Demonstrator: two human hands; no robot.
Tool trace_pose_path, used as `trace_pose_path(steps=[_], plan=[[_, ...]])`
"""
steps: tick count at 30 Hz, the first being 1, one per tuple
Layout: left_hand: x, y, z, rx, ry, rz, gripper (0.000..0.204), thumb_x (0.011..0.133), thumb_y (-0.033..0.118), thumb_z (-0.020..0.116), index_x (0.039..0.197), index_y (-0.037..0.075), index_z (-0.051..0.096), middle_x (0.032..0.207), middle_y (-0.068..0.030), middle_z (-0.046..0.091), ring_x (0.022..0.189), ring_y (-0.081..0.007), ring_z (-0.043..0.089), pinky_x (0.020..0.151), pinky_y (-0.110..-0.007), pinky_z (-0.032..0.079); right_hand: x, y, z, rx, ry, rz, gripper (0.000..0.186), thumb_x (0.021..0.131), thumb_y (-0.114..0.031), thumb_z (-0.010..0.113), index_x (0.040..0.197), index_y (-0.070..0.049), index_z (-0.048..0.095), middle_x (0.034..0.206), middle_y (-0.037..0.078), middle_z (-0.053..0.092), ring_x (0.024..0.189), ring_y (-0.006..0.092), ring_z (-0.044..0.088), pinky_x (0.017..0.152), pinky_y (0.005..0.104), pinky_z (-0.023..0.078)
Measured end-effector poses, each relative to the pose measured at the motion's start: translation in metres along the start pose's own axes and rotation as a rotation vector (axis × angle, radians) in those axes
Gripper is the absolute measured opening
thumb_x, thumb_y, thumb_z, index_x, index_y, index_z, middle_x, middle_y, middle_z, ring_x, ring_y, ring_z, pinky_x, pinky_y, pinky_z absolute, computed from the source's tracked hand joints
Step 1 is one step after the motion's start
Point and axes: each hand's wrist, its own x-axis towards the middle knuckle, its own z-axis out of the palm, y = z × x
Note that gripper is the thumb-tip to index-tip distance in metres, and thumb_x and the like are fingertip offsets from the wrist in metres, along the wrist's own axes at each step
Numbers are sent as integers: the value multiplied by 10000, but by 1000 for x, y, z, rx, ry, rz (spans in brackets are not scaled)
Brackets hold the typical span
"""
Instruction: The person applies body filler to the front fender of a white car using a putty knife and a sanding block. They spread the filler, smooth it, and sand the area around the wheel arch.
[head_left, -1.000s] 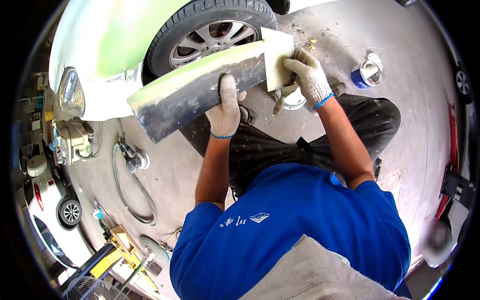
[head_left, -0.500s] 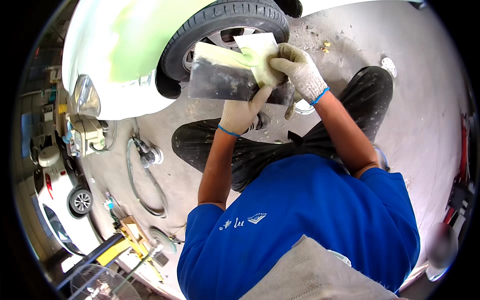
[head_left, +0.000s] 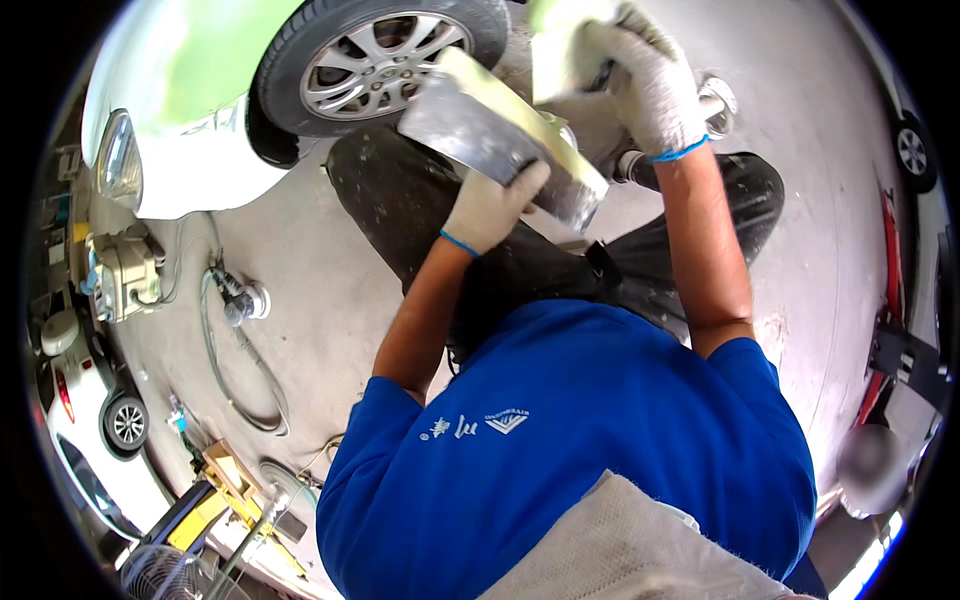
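Both arms stretched forward, bare forearms, white gloves. Left hand (head_left: 492, 205) fingers curled, gripping. Right hand (head_left: 650, 85) raised higher, clenched.

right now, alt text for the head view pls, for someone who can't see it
A person in a blue shirt, seen from above, holds a long grey car body panel with the gloved left hand while the gloved right hand presses a pale sanding pad near its upper end. A white car's front wheel is just beyond, on a concrete floor.
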Motion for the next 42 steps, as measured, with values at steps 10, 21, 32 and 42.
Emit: trace_pose_path(steps=[10,21,32,42], plan=[[-26,33,-62,2,474,117,272,1008,156,646,1232,4,620,1153,-76,654,893,-128,652,634,-244,595,78,39,-78,30,261,-155,255,905,-31,644,1157,-4,675,1007,58,689,888,132,631,773,275,517],[-49,-49,-115,418,724,24,454,1011,282,636,1378,35,535,1254,-98,626,950,-147,648,621,-242,560,217,93,-36,-702,585,-703,291,963,-85,566,1240,-52,650,1017,192,707,918,266,685,856,370,543],[-16,-35,-147,541,756,249,420,1029,162,572,1361,-85,501,1322,-185,603,1151,-269,604,1036,-389,482,321,77,-6,-1051,331,-1158,353,895,-33,614,1225,-144,670,1085,181,707,977,391,679,845,467,548],[-15,-38,-133,426,825,236,381,1025,158,570,1319,-83,548,1300,-209,616,1157,-291,609,1030,-389,474,330,83,1,-934,322,-1161,379,878,-24,626,1228,-162,675,1112,159,701,999,379,668,853,466,543]])
